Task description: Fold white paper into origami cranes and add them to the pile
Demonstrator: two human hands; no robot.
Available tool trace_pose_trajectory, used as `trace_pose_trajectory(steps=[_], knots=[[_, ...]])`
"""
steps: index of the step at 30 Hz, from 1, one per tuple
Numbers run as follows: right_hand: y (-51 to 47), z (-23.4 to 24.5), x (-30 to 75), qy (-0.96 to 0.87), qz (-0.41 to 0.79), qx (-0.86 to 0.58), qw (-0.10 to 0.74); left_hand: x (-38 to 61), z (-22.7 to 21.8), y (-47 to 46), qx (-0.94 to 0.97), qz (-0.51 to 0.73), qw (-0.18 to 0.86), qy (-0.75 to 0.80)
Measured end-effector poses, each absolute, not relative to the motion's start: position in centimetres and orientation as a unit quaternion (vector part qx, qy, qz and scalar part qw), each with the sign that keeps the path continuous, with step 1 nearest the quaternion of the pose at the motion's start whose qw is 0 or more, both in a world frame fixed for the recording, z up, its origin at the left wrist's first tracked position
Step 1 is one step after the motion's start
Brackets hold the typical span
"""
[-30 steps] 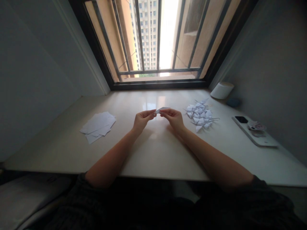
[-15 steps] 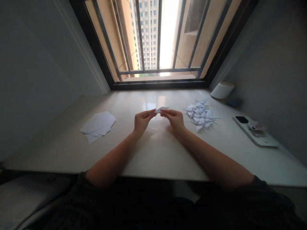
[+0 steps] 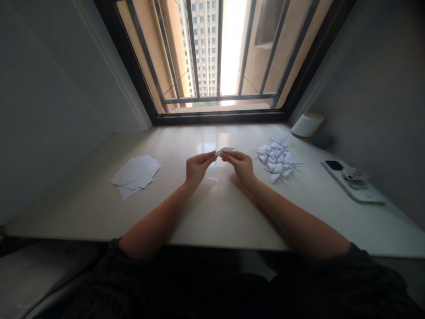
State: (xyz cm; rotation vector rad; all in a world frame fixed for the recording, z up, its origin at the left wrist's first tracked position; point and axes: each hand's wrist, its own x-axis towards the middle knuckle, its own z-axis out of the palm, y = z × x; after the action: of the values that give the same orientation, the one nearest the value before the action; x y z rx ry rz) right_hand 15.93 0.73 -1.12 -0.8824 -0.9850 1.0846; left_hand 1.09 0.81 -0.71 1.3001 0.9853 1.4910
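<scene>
Between my two hands is a small piece of folded white paper (image 3: 227, 149), raised over the middle of the white surface. My left hand (image 3: 198, 165) pinches its left end between thumb and fingers. The near edge is gripped by my right hand (image 3: 241, 163), also in a pinch. My fingers cover part of the paper, so its exact folds cannot be made out. To the right of my right hand lies a heap of folded paper cranes (image 3: 277, 159). A loose stack of white paper sheets (image 3: 136, 173) rests to the left of my left hand.
A phone (image 3: 352, 181) with a round grip on its back lies at the right. Behind it stand a white cup-like object (image 3: 307, 125) and a small dark item (image 3: 323, 141) by the wall. A barred window (image 3: 219, 117) closes off the far side.
My right hand has shifted very slightly along the paper. Both hands keep their pinch and everything else stays in place.
</scene>
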Motion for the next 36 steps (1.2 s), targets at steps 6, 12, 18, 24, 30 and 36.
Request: trace_pose_trajectory(steps=[6,12,18,24,30,36], knots=[[0.69,-1.24,15.72,-0.417,0.484,-0.368,0.675,1.29,-0.52,0.66,0.505,0.607,0.469,0.396],[0.92,-1.29,15.79,-0.429,0.49,-0.347,0.675,1.28,-0.54,0.75,0.49,0.603,0.489,0.395],[0.9,-1.51,15.76,-0.429,0.487,-0.348,0.676,1.17,-0.6,0.76,0.491,0.596,0.495,0.399],[1.01,-1.7,15.97,-0.425,0.473,-0.365,0.68,0.86,-0.54,0.7,0.519,0.569,0.506,0.389],[1.03,-1.62,15.9,-0.429,0.472,-0.351,0.686,0.91,-0.68,0.74,0.485,0.58,0.511,0.41],[1.04,-1.6,15.88,-0.425,0.472,-0.355,0.686,0.99,-0.83,0.88,0.446,0.574,0.551,0.409]])
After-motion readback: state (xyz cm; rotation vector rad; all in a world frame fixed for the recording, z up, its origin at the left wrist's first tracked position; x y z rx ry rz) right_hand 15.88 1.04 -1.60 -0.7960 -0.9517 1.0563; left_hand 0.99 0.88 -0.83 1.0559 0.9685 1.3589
